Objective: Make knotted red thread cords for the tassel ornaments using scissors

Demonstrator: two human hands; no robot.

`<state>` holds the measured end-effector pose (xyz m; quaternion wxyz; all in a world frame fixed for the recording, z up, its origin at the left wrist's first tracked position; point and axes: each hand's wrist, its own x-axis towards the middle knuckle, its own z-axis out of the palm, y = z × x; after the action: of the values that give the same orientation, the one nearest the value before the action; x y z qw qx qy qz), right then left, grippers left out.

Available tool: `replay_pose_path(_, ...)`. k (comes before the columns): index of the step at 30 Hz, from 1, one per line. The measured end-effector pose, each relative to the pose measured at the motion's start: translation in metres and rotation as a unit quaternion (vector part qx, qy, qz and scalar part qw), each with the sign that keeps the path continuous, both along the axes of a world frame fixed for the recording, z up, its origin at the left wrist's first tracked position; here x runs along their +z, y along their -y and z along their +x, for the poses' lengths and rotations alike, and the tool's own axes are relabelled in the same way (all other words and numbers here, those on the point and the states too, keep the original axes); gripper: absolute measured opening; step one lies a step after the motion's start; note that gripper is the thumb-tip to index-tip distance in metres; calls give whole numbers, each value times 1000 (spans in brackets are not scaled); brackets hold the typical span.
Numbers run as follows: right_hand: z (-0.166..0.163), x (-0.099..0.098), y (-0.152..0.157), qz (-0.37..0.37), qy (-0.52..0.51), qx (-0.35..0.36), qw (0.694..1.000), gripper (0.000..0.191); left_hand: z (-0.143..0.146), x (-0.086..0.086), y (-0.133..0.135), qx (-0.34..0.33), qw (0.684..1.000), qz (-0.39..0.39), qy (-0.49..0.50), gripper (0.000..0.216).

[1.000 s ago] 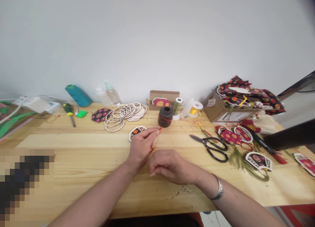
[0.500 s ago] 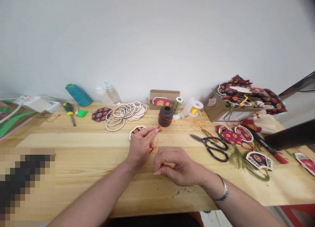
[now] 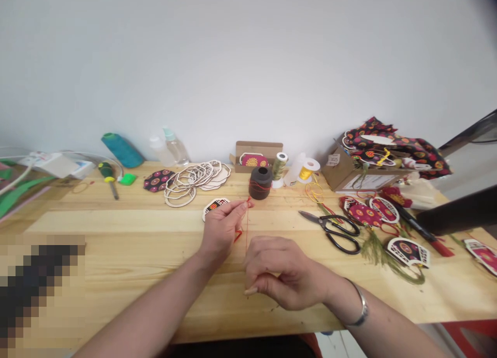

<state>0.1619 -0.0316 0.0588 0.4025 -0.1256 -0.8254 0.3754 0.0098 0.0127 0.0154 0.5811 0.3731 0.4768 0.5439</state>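
My left hand point(image 3: 223, 226) pinches a red cord point(image 3: 237, 236) whose small knotted part shows above the thumb and fingertip. A thin stretch of the cord runs down from that pinch to my right hand point(image 3: 275, 272), whose fingers are curled closed on it. A silver bracelet point(image 3: 362, 303) circles the right wrist. Just behind my left hand lies an ornament point(image 3: 213, 208) with a pale cut-out frame and dark patterned fabric, partly hidden by the hand. Beyond the fingertips stands a dark spool point(image 3: 260, 183) with red cord around it.
Black-handled scissors point(image 3: 334, 231) lie right of my hands. Finished-looking fabric ornaments point(image 3: 407, 252) with tassels sit farther right, beside a cardboard box point(image 3: 341, 174) of patterned cloth. Pale cut-out frames point(image 3: 194, 179), a screwdriver point(image 3: 106, 176) and a teal thread cone point(image 3: 122, 149) are at the back left.
My right hand has moved down and slightly toward me, away from the left, and the red cord between them is longer and straighter. My left hand keeps its pinch.
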Motion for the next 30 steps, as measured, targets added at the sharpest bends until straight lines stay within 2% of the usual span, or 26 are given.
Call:
replay_pose_path(5, -5, -7, -1, -19, 59, 14, 998, 18, 1, 3, 2, 5, 1000, -2, -12, 34)
replay_pose_path(8, -5, -12, -3, -66, 113, 22, 991, 10, 1, 4, 2, 0, 1000, 10, -13, 34)
replay_pose_path(11, 2, -10, -4, -119, 164, 69, 977, 10, 0, 3, 2, -4, 1000, 15, -13, 33)
replay_pose_path(14, 10, -2, -9, -145, 171, 105, 969, 17, -1, 2, 2, -11, 1000, 10, -18, 34)
replay_pose_path(15, 13, -1, -11, -152, 161, 81, 972, 21, -1, 2, 2, -17, 1000, 8, -19, 34)
replay_pose_path(17, 15, -2, -18, -168, 113, -48, 978, 25, 0, 1, 3, -29, 999, 5, -19, 34)
replay_pose_path(19, 16, -9, -27, -184, 40, -217, 958, 20, 0, -1, 4, -41, 999, 4, -17, 33)
replay_pose_path(21, 16, -19, -35, -192, -20, -320, 928, 10, 1, -3, 4, -53, 998, 13, -12, 31)
replay_pose_path(23, 16, -27, -41, -183, -40, -343, 921, 14, 2, -6, 5, -65, 997, 24, -18, 29)
replay_pose_path(25, 16, -32, -44, -166, -39, -334, 927, 14, 2, -6, 7, -82, 996, 25, -40, 29)
replay_pose_path(28, 17, -31, -44, -148, -31, -312, 938, 5, 3, -4, 8, -107, 991, 24, -71, 31)
replay_pose_path(30, 17, -29, -43, -123, -16, -318, 940, 13, 3, -1, 9, -118, 989, 29, -85, 30)
